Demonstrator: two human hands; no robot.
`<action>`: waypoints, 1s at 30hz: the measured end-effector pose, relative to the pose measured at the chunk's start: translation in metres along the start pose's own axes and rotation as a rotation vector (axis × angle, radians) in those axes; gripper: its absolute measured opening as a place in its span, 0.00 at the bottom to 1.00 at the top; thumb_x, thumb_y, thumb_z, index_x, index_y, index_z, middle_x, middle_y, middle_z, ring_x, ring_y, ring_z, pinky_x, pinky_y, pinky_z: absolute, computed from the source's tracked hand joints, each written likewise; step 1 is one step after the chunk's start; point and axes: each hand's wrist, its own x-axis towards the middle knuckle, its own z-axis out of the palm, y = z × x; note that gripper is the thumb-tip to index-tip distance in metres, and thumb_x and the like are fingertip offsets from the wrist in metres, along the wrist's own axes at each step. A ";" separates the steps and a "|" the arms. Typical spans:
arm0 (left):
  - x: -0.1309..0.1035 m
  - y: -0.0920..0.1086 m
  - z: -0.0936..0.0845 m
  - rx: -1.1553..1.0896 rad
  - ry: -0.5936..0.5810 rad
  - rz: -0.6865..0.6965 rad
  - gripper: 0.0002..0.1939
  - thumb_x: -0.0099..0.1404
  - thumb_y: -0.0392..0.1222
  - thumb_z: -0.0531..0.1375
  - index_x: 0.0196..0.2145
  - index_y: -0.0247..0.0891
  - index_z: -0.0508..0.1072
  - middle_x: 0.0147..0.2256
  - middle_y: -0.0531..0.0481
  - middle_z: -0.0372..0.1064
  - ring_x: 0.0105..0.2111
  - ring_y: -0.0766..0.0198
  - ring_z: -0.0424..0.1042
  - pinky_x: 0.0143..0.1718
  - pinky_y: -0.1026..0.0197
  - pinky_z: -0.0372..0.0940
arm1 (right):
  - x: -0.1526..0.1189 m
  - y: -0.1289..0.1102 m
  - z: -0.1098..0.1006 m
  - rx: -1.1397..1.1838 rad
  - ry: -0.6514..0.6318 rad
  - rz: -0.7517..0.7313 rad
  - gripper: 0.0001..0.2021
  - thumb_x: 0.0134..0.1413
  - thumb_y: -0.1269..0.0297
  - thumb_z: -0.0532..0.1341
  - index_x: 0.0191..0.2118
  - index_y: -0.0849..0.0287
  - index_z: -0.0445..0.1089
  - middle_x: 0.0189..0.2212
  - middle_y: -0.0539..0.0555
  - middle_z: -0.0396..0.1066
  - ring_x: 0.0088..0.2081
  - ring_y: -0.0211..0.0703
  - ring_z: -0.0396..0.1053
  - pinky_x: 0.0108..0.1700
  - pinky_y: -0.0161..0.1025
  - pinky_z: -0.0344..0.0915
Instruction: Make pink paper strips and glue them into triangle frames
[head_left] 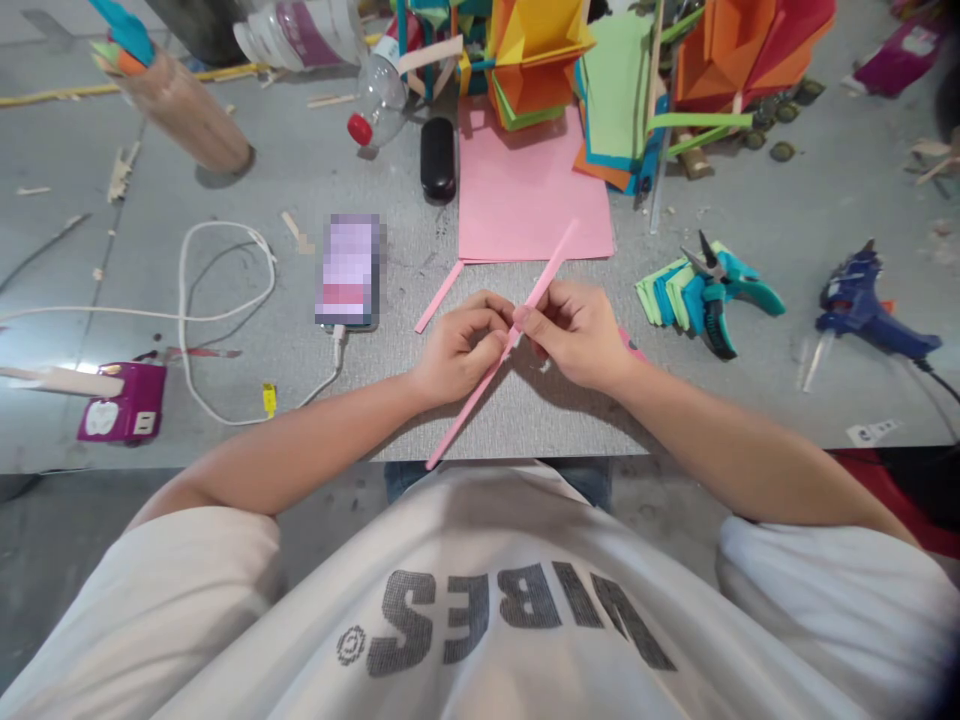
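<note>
A narrow strip of pink paper (469, 408) runs slantwise between my hands, its lower end near the table's front edge and its upper end over a stack of pink paper sheets (536, 205). My left hand (461, 348) pinches the strip near its middle. Just beside it, my right hand (576, 330) grips the strip between thumb and fingers, the fingertips of both hands almost touching. A shorter pink strip (439, 298) lies on the table left of the sheets. Something pink shows partly behind my right wrist, too hidden to name.
Pliers (720, 290) rest over folded green and blue paper at right, with a blue glue gun (874, 305) farther out. On the left are a phone (349, 265) with a white cable and a purple box (124, 405). Colourful paper constructions (536, 60) and a plastic bottle (381, 90) stand behind.
</note>
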 end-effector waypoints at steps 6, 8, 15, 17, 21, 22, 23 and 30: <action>0.002 0.002 -0.001 -0.038 0.054 -0.100 0.26 0.83 0.58 0.59 0.31 0.40 0.79 0.44 0.43 0.81 0.39 0.60 0.79 0.46 0.53 0.76 | 0.000 0.001 0.000 0.053 -0.021 0.027 0.31 0.64 0.30 0.71 0.31 0.56 0.70 0.19 0.47 0.67 0.21 0.34 0.62 0.22 0.37 0.54; 0.002 0.001 -0.001 -0.091 0.078 -0.120 0.29 0.83 0.63 0.57 0.32 0.40 0.80 0.45 0.42 0.82 0.40 0.59 0.80 0.47 0.52 0.77 | 0.000 0.001 -0.001 0.045 -0.008 0.011 0.31 0.64 0.30 0.71 0.30 0.56 0.71 0.20 0.46 0.67 0.21 0.34 0.61 0.23 0.37 0.54; 0.000 0.000 -0.003 -0.099 0.020 -0.059 0.19 0.79 0.57 0.66 0.35 0.40 0.80 0.44 0.43 0.81 0.42 0.59 0.80 0.47 0.52 0.75 | 0.004 0.003 -0.005 0.057 0.061 -0.021 0.31 0.62 0.31 0.73 0.30 0.56 0.72 0.19 0.46 0.66 0.22 0.34 0.60 0.24 0.37 0.55; 0.000 0.000 -0.002 -0.116 -0.016 -0.034 0.14 0.77 0.50 0.68 0.35 0.40 0.79 0.41 0.45 0.80 0.40 0.60 0.79 0.45 0.53 0.74 | 0.004 0.005 -0.004 0.065 0.055 -0.016 0.31 0.62 0.31 0.73 0.30 0.56 0.72 0.19 0.46 0.66 0.22 0.35 0.61 0.25 0.37 0.56; 0.000 0.001 -0.001 -0.124 -0.033 -0.001 0.09 0.74 0.43 0.69 0.34 0.40 0.78 0.41 0.46 0.80 0.40 0.61 0.79 0.43 0.54 0.73 | 0.003 0.005 -0.003 0.055 0.034 -0.029 0.31 0.63 0.31 0.73 0.29 0.55 0.71 0.20 0.46 0.67 0.22 0.35 0.62 0.25 0.37 0.56; 0.000 0.001 -0.001 -0.112 -0.027 -0.008 0.09 0.74 0.42 0.68 0.34 0.40 0.77 0.41 0.46 0.80 0.39 0.61 0.79 0.43 0.54 0.73 | 0.003 0.005 -0.003 0.049 0.028 -0.035 0.31 0.64 0.31 0.72 0.29 0.55 0.71 0.20 0.46 0.67 0.22 0.35 0.62 0.25 0.37 0.56; 0.000 0.002 -0.001 -0.097 -0.021 -0.022 0.10 0.74 0.42 0.68 0.33 0.40 0.77 0.40 0.46 0.80 0.38 0.61 0.79 0.42 0.54 0.73 | 0.003 0.005 -0.003 0.046 0.018 -0.040 0.31 0.65 0.31 0.71 0.30 0.56 0.71 0.20 0.47 0.67 0.22 0.34 0.62 0.25 0.37 0.56; -0.001 0.006 0.002 -0.024 0.033 -0.130 0.13 0.77 0.46 0.65 0.33 0.41 0.77 0.34 0.48 0.80 0.32 0.63 0.75 0.34 0.56 0.69 | 0.001 0.005 -0.001 0.081 -0.056 0.012 0.31 0.72 0.31 0.64 0.31 0.56 0.71 0.24 0.48 0.70 0.22 0.34 0.65 0.24 0.36 0.59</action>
